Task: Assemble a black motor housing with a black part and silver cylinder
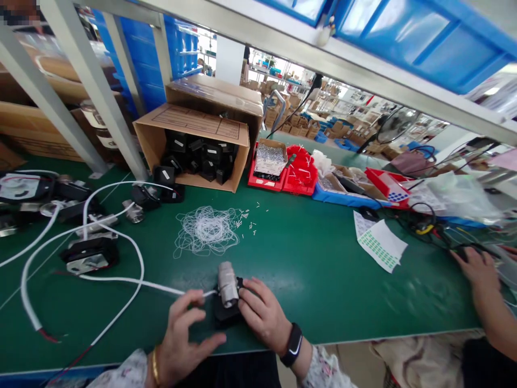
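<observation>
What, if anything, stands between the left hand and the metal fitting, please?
Nothing visible blocks the left hand from the metal fitting. Only the white cable crosses the gap, passing behind the fingers, with open space in front of it.

Green worktable (307, 242) beneath metal shelving (363, 70)

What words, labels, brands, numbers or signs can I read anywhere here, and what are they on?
None can be read for certain.
Cardboard box: print on the flap, too blurred.
Black housings inside it: small white labels, too small.
Paper sheet: rows of green marks, too small.
Metal fitting by the right hand: no lettering I can make out.
Watch: dark screen, nothing legible.
</observation>
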### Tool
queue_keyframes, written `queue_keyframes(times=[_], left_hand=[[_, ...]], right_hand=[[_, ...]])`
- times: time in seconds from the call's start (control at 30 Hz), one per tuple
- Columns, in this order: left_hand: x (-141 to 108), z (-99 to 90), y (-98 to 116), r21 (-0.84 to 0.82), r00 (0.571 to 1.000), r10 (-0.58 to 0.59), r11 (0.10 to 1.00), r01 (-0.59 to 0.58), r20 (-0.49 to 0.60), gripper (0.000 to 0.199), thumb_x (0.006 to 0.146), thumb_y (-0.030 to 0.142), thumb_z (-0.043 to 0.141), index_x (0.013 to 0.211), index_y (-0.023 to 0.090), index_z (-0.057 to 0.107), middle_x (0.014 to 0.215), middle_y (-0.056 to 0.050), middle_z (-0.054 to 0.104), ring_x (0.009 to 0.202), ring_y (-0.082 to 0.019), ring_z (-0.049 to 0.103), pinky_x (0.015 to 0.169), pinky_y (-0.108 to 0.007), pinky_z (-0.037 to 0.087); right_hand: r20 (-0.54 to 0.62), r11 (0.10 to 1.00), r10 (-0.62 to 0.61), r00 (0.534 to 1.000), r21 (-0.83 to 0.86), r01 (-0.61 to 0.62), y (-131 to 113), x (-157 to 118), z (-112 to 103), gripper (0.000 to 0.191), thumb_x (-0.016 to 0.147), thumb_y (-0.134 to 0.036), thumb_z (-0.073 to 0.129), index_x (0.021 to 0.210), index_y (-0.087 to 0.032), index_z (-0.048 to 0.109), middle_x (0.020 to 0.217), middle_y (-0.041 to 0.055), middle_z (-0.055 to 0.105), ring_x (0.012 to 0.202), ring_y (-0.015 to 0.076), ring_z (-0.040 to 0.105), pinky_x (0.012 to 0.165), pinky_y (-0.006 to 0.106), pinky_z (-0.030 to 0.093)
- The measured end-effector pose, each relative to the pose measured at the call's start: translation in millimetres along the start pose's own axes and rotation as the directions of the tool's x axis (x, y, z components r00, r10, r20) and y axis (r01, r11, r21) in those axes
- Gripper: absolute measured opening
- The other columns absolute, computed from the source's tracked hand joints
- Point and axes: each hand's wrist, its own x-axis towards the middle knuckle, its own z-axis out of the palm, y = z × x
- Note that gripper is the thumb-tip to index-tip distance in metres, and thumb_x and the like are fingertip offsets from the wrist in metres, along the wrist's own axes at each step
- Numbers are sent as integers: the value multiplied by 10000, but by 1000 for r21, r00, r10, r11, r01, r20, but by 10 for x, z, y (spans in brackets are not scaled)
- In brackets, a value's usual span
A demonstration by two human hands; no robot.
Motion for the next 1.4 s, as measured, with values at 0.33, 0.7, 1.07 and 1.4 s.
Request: queue_keyframes(times=[0.33,0.7,1.07,1.4], left_hand=[[89,136,-10,32,820,-302,944,329,486,811,597,128,701,1310,250,336,1327,-127,465,1215,-333,448,1028,-490,383],[837,219,35,-191,733,-44,953,234,679,759,631,51,575,1328,268,369,1338,-58,457,1242,-242,408,1062,-396,329],[1598,828,-250,441,901,-215,897,30,376,121,816,231,507,755,157,582,841,-92,593,899,-261,525,821,-400,406],[1568,1048,-254,280,880,-194,957,73,433,110,773,98,472,724,148,558,857,-114,568,940,-270,479,859,-421,359]], right_hand=[[78,998,54,995,-27,-52,-49,-88,-85,345,914,-86,366,1241,-147,459,1123,139,611,1065,233,556,841,348,541],[100,673,721,686,138,-727,1083,403,-104,197,787,-61,537,925,-175,619,892,40,618,784,152,591,720,264,485],[238,562,788,568,99,-821,1544,829,158,197,575,-27,702,570,-166,563,623,-35,518,599,113,468,591,233,330],[227,282,846,483,578,-766,1007,260,-61,112,709,-253,575,727,-186,487,592,-31,524,531,119,520,530,236,435]])
